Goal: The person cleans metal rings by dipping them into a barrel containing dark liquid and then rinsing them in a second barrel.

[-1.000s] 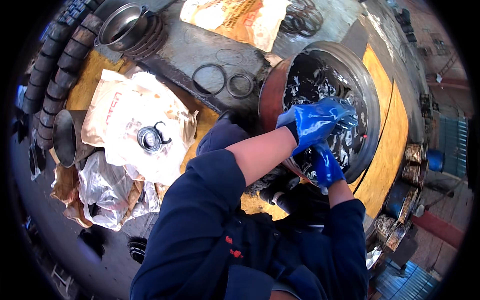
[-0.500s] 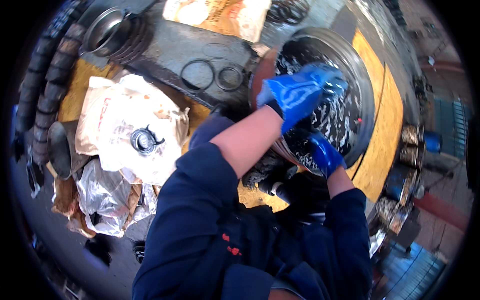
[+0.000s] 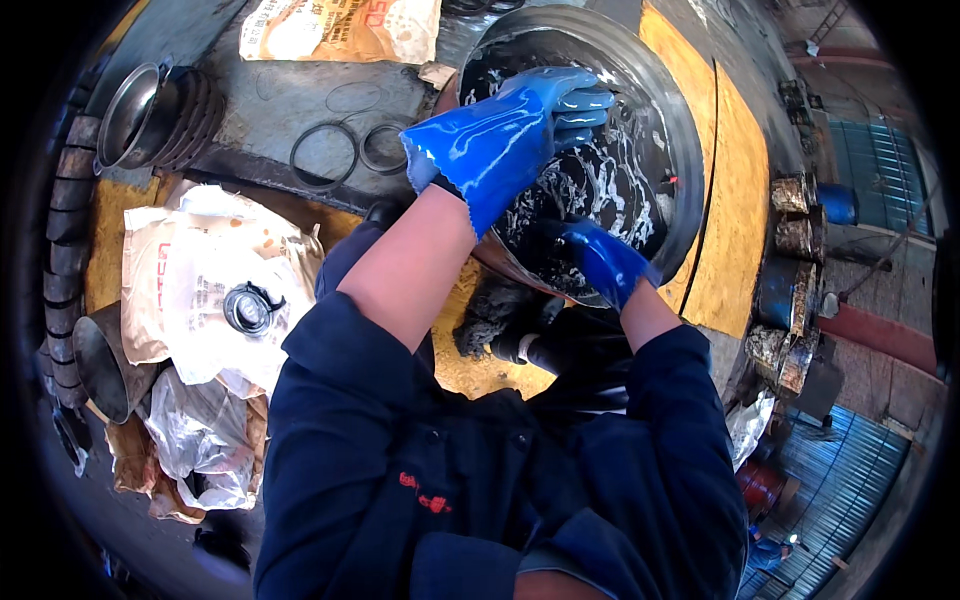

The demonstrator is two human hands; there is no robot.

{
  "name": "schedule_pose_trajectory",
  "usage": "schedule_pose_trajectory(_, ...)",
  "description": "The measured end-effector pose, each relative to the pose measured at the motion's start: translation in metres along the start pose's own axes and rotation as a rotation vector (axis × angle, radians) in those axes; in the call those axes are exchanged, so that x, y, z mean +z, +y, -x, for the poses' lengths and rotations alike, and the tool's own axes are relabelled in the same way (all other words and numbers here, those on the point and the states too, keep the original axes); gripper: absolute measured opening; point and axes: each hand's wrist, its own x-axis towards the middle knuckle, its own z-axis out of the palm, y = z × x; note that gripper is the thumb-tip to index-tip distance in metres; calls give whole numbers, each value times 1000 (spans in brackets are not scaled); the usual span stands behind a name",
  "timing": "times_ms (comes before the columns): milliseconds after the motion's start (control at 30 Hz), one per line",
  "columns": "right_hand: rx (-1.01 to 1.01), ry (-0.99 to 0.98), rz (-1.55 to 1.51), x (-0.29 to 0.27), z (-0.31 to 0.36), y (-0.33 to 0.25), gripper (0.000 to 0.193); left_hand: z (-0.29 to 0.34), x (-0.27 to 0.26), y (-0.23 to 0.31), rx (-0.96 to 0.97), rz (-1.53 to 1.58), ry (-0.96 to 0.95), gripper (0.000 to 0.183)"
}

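Observation:
A wide round metal tub (image 3: 684, 170) holds dark, wet contents streaked with white foam (image 3: 610, 205). Over its far part is my left hand (image 3: 560, 108), in a long blue rubber glove with a wet sheen; the fingers are stretched out to the right and I see nothing in them. My right hand (image 3: 605, 262), in a matching blue glove, reaches over the tub's near rim. Its fingertips go down into the dark contents and are hidden, so whether they hold anything does not show. A small red spot (image 3: 672, 180) shows at the tub's right inner side.
Left of the tub, thin black rings (image 3: 323, 156) lie on a grey surface below a printed paper sack (image 3: 340, 30). Nested metal rings (image 3: 165, 115) stand farther left. Black rings (image 3: 250, 308) lie on a pale bag (image 3: 215, 345). A yellow board (image 3: 735, 220) runs along the tub's right.
The view has shifted, so the tub sits farther left and higher. My left hand has drawn slightly back to the left over the tub. My right hand stays at the near rim.

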Motion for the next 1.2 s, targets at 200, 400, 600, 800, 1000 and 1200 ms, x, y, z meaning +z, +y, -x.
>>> schedule_pose_trajectory(200, 231, 393, 156, 9, -38, 19, 38, 7, 5, 3, -6, -68, 25, 34)
schedule_pose_trajectory(400, 181, 260, -107, -7, -78, 95, 43, -6, -6, -4, 30, -29, -50, 32)
schedule_pose_trajectory(600, 99, 285, 264, 0, -10, 27, 39, -5, -5, -4, 33, -63, -70, 35)
schedule_pose_trajectory(800, 113, 273, -276, 14, -64, 50, 38, -8, -13, -3, 27, -21, -139, 35)
schedule_pose_trajectory(1000, -99, 201, 653, 1, -2, 22, 30, -4, -21, -2, 68, -15, -180, 38)
schedule_pose_trajectory(1200, 29, 345, -60, 15, -64, 53, 33, -17, -27, -2, 27, 55, -235, 39)
